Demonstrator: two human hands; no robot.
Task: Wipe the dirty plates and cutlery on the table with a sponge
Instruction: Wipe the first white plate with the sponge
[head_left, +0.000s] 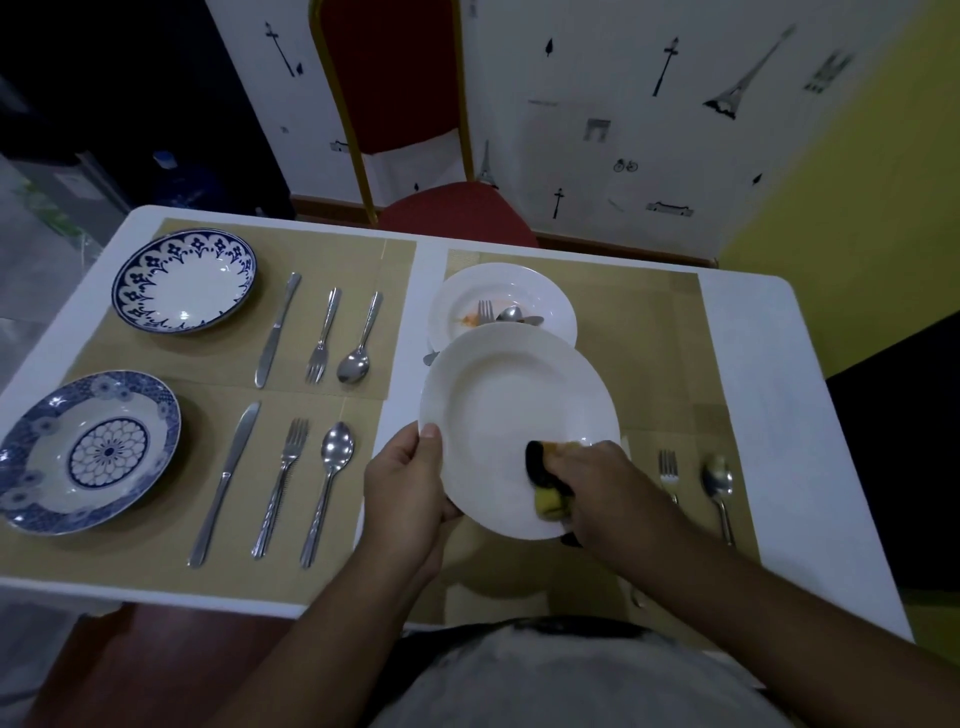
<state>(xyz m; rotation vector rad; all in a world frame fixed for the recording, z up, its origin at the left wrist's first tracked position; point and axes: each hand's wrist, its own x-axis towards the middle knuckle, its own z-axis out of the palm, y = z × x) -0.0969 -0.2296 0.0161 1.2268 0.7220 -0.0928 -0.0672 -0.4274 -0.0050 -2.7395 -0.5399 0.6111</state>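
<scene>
1. Gripping the near-left rim of a white plate (509, 410), the left hand (405, 488) had its thumb on top of the rim and its fingers curled underneath.
2. The right hand (597, 483) was closed round a yellow-and-black sponge (545, 483) and pressed it onto the plate's surface, at the side nearest that hand.
3. The two hands were apart, one at each side of the plate, whose visible surface looked clean.
4. Just beyond both hands lay a second white plate (550, 301), its near edge hidden behind the held one. It carried an orange smear (470, 319), a far fork (485, 310) and a far spoon (511, 313).
5. Just right of the right hand, a right fork (668, 467) and a right spoon (718, 480) lay on a tan placemat (649, 312); the spoon's bowl seemed smeared.
6. Well left of the left hand sat a far blue plate (184, 280) and a near blue plate (88, 452).
7. Between those plates and the left hand lay a far cutlery set (322, 332) and a near cutlery set (283, 483), each a knife, fork and spoon side by side.
8. Everything rested on a white table (753, 374), with a red chair (457, 213) beyond the hands.
</scene>
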